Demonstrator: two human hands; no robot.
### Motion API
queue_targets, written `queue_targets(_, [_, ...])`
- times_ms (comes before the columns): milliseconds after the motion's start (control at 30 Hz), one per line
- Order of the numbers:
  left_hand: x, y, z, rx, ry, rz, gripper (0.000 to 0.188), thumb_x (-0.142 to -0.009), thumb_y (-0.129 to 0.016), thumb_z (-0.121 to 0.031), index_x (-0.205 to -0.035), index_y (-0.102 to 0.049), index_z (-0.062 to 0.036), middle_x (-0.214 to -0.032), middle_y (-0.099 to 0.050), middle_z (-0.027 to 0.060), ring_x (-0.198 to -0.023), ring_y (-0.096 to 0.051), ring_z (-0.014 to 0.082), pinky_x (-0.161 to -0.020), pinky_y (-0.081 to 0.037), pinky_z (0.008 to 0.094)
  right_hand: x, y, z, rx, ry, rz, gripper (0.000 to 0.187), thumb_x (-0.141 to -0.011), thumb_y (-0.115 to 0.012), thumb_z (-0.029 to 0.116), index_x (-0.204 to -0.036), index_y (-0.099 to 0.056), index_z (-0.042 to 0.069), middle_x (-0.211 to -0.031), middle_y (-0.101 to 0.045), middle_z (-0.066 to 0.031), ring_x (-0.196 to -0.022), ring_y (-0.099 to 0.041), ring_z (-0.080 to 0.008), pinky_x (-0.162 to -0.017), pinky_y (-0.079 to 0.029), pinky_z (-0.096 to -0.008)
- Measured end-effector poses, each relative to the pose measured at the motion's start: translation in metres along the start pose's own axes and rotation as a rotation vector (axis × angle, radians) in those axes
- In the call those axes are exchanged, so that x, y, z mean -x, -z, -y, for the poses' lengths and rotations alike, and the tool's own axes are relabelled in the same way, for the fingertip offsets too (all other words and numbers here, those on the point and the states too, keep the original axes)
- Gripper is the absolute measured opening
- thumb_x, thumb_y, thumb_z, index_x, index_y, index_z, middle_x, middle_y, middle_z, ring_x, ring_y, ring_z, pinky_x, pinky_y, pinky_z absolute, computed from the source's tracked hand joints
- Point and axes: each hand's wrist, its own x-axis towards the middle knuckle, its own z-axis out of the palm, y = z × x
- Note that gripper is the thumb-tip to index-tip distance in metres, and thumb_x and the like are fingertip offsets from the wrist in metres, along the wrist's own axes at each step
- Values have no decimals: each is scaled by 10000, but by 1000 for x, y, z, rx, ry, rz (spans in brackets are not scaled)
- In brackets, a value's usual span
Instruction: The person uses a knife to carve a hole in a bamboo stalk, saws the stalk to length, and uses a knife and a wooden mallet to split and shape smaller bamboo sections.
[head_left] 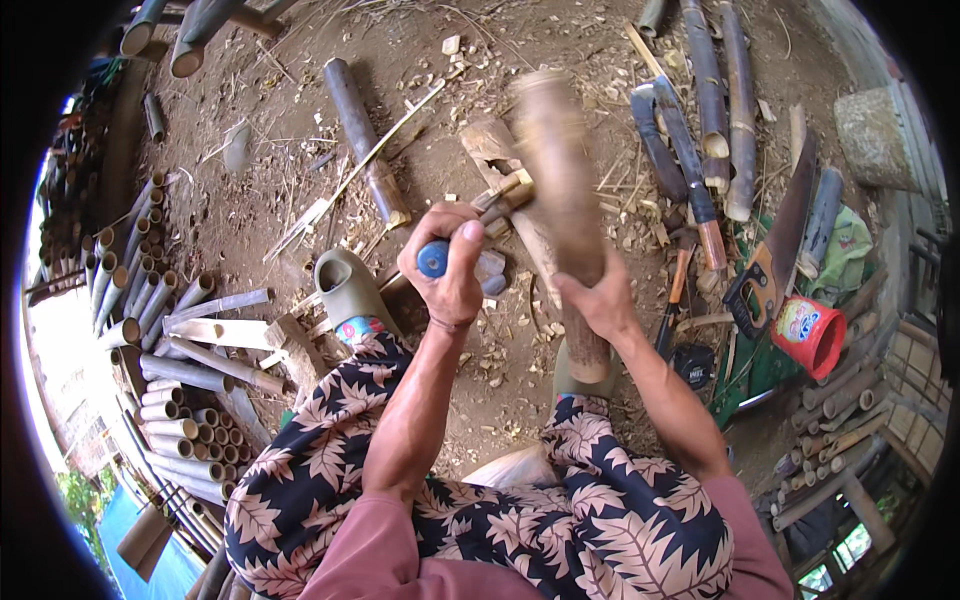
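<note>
My left hand [445, 268] is closed around the blue handle [433, 259] of a chisel, whose blade reaches away toward a short bamboo piece [514, 190]. That piece lies on a notched wooden plank [533, 236] between my feet. In my right hand [603, 296] is a thick wooden club [584, 345], gripped near its lower end. The club's upper part is smeared by motion and hides some of the plank. Whether the blade touches the bamboo I cannot tell.
Wood chips litter the dirt floor. A dark bamboo pole [362, 140] lies ahead. On the right are a handsaw [772, 262], a red tub [808, 336], a hammer [678, 280], a tape measure [693, 364] and bamboo poles [738, 120]. Cut bamboo tubes [190, 455] are stacked left.
</note>
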Motion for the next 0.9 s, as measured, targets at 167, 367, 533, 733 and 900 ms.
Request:
queue_targets(167, [2,4,0,-85,57,-58,168,-860,-660,-78,-745,-567,1,-764,-599,57,-716,-526,121,-664,-425,259,9,-23,16,386,-76,87,774,-747,-792,256,-1338,-405,-61,-1122,-613,-204,-1002,-648,-285,-905,-549,-455])
queue_targets(367, [-33,30,-42,-22,83,-188,172,-909,-615,-116,-1036,-555,-15,-874,-580,92,-699,-581,157,-696,-526,318,18,-4,20,-116,-103,-15,749,-755,-789,296,-1304,-413,-49,-1093,-596,-182,-921,-660,-274,-801,-589,-380])
queue_targets(533, [-94,10,-43,-316,24,-11,547,-916,-685,-166,-1363,-387,-64,-1037,-521,182,-754,-643,237,-642,-640,365,10,70,79,-54,-30,-133,745,-748,-786,389,-1244,-436,-44,-951,-573,-111,-729,-645,-184,-644,-594,-317])
queue_targets(733, [-114,-17,26,18,169,-117,409,-852,-770,-411,-772,-579,-58,-621,-565,-6,-499,-537,73,-413,-449,220,6,105,136,103,113,-173,610,-809,-696,312,-1229,-461,-64,-949,-622,-158,-749,-661,-204,-674,-574,-330])
queue_targets(900, [-114,-29,46,-65,188,-51,358,-876,-764,-335,-753,-597,-44,-667,-565,-27,-605,-499,62,-542,-433,243,8,103,179,187,131,-144,557,-813,-628,340,-1183,-529,-65,-964,-632,-147,-798,-654,-196,-714,-546,-326])
